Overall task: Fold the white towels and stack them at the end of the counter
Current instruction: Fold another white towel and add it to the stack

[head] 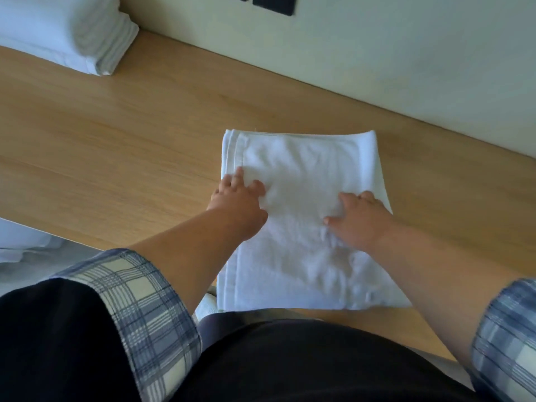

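A plain pale wall (377,53) rises along the far edge of the wooden desk (116,134), carrying two dark rectangular plates (274,4) side by side, cut off by the top of the view, and grey floor (37,271) shows beyond the desk's near edge, lower left.

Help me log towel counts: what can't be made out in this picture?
Head view:
- Stack of folded towels: cut off by the top-left corner and blurred; count unreadable.
- Left hand: blur hides whether its fingers pinch the towel or press it.
- White cloth below the counter: cut by the left edge; unidentifiable.
- Dark wall panels: cut by the top edge.
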A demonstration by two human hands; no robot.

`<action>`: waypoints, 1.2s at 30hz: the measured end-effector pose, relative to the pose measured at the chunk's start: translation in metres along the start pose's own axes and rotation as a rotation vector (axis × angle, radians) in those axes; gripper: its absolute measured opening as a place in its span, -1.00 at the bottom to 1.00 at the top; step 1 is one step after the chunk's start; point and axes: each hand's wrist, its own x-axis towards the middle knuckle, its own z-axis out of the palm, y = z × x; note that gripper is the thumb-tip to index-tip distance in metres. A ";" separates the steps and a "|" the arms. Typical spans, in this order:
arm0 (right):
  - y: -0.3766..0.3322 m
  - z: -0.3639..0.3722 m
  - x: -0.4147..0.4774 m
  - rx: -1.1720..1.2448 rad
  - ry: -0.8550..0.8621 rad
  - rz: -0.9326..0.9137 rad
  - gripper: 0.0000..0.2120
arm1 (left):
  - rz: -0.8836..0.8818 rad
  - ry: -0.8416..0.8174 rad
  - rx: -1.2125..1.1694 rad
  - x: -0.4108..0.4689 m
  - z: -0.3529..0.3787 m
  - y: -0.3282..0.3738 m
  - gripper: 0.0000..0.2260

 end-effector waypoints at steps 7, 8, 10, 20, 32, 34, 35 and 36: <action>0.027 -0.035 0.030 0.353 0.295 -0.125 -0.67 | -0.262 0.277 -0.579 0.045 -0.026 0.003 -0.38; 0.028 -0.042 0.039 0.346 0.356 -0.144 -0.68 | -0.316 0.286 -0.661 0.056 -0.029 0.001 -0.37; 0.028 -0.054 0.060 0.333 0.408 -0.173 -0.68 | -0.376 0.312 -0.731 0.073 -0.032 -0.006 -0.44; 0.030 -0.059 0.127 0.080 0.241 -0.132 -0.62 | -0.293 0.426 -0.597 0.090 -0.012 -0.017 -0.77; -0.001 -0.049 0.119 0.311 0.537 -0.135 -0.91 | -0.364 0.451 -0.656 0.094 -0.021 -0.036 -0.83; -0.007 -0.038 0.111 0.359 0.537 -0.140 -0.69 | -0.364 0.431 -0.669 0.092 -0.020 -0.038 -0.77; -0.010 -0.032 0.105 0.384 0.528 -0.169 -0.63 | -0.358 0.418 -0.684 0.090 -0.021 -0.038 -0.71; -0.015 -0.026 0.095 0.409 0.505 -0.209 -0.60 | -0.350 0.403 -0.714 0.086 -0.021 -0.039 -0.64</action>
